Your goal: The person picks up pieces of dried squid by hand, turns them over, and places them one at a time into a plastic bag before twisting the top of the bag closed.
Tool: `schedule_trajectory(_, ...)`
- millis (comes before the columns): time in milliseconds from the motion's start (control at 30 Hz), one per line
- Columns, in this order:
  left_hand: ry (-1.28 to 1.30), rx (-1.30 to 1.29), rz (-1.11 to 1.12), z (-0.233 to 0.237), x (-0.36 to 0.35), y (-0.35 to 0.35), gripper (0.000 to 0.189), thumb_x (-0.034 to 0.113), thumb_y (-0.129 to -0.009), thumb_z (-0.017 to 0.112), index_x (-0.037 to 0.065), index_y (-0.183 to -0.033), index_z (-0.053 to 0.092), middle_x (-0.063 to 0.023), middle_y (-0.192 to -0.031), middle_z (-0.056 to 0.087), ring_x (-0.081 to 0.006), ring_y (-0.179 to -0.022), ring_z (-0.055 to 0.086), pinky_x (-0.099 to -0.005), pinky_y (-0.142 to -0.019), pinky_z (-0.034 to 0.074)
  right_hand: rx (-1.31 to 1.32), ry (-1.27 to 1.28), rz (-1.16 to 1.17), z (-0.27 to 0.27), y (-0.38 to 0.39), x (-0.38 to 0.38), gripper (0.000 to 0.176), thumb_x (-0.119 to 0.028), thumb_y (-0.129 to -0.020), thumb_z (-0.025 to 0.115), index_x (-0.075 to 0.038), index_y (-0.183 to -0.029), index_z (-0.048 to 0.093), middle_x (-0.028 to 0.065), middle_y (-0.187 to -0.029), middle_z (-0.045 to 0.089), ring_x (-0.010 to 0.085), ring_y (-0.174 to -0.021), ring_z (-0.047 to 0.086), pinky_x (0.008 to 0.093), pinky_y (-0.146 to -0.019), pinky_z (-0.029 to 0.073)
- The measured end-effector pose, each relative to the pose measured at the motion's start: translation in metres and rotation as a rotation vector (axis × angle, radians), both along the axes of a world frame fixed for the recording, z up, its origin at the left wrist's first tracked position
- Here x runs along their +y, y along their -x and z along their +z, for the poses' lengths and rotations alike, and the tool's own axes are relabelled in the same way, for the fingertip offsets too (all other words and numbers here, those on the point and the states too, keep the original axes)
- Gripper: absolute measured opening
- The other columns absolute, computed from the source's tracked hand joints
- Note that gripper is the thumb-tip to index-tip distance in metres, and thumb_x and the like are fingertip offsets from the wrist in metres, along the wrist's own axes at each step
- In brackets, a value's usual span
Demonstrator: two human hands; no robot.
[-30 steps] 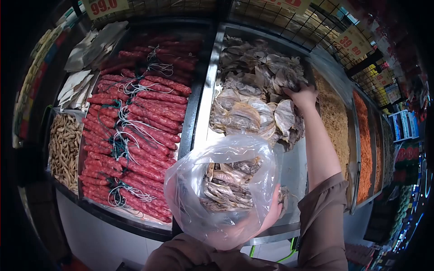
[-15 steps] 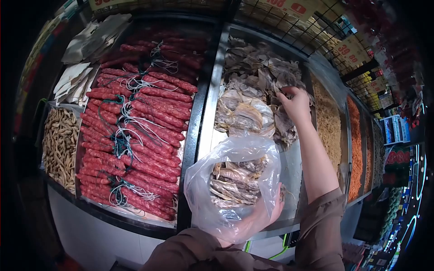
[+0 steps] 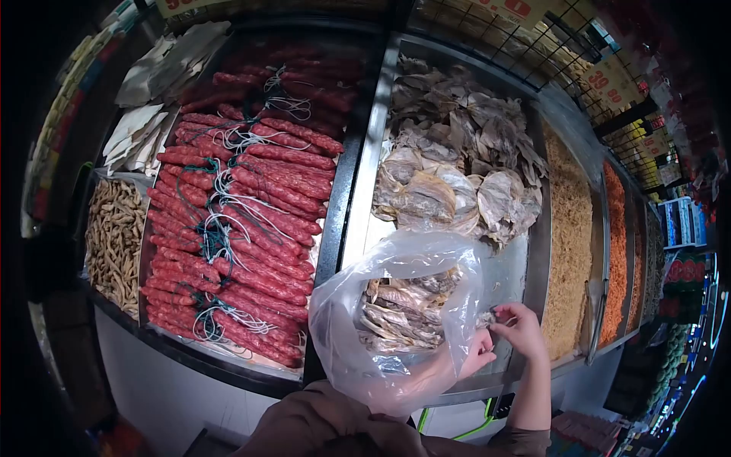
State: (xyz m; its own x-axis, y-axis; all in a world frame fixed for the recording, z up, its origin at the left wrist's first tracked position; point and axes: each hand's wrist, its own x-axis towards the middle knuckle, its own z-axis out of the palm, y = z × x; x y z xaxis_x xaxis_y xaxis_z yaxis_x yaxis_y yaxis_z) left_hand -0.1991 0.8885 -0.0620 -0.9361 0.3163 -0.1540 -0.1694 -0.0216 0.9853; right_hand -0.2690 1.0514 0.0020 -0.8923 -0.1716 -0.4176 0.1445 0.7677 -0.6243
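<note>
Plastic bag (image 3: 396, 305) in left hand (image 3: 468, 359), right hand (image 3: 521, 333) at rim

Strong fisheye curvature is seen, and the corners are lost to a black vignette. Bright, even overhead light is cast on the red string-tied sausages (image 3: 244, 206); shadows are kept soft. Glare is picked up on the clear crinkled plastic bag (image 3: 358, 335) and the bare steel tray floor (image 3: 506, 266). The centre is rendered sharp, while the right-edge shop shelves (image 3: 678, 221) are smeared and dim.

The clear plastic bag (image 3: 343, 335) shows tan-brown dried fish (image 3: 400, 308) inside, streaked darker. At 9 o'clock lie red sausages (image 3: 266, 209) tied with white and green string (image 3: 215, 228); at 3 o'clock, pale-tan shreds (image 3: 569, 244) and orange shreds (image 3: 613, 259).
</note>
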Motion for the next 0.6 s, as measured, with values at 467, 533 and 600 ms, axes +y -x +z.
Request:
schedule_trajectory(467, -0.127, 0.001, -0.086, 0.038, -0.037, 0.015, 0.018, 0.011, -0.086, 0.071, 0.002, -0.094, 0.058, 0.0059, -0.069, 0.050, -0.0028, -0.060, 0.044, -0.0211, -0.054, 0.039, 0.245, -0.094, 0.252, -0.013, 0.004, -0.024, 0.047, -0.012, -0.057, 0.078, -0.004, -0.101, 0.061, 0.0141, -0.105, 0.054, 0.0348, -0.103, 0.052, 0.0410, -0.088, 0.045)
schedule_trajectory(533, -0.107, -0.041, -0.092, 0.036, -0.036, 0.016, 0.018, 0.011, -0.086, 0.071, 0.002, -0.094, 0.058, 0.0055, -0.070, 0.051, -0.0027, -0.059, 0.044, -0.0209, -0.053, 0.039, 0.421, -0.180, 0.335, -0.005, 0.004, -0.032, 0.051, -0.014, -0.055, 0.080, -0.005, -0.101, 0.060, 0.0146, -0.105, 0.054, 0.0346, -0.102, 0.052, 0.0415, -0.087, 0.045)
schedule_trajectory(600, -0.061, -0.047, -0.078, 0.033, -0.035, 0.013, 0.019, 0.011, -0.086, 0.071, 0.001, -0.095, 0.057, 0.0048, -0.070, 0.051, -0.0023, -0.058, 0.043, -0.0206, -0.051, 0.038, 0.404, -0.227, 0.347, -0.012, 0.003, -0.031, 0.054, -0.015, -0.054, 0.080, -0.005, -0.103, 0.059, 0.0148, -0.105, 0.055, 0.0348, -0.102, 0.052, 0.0417, -0.087, 0.045)
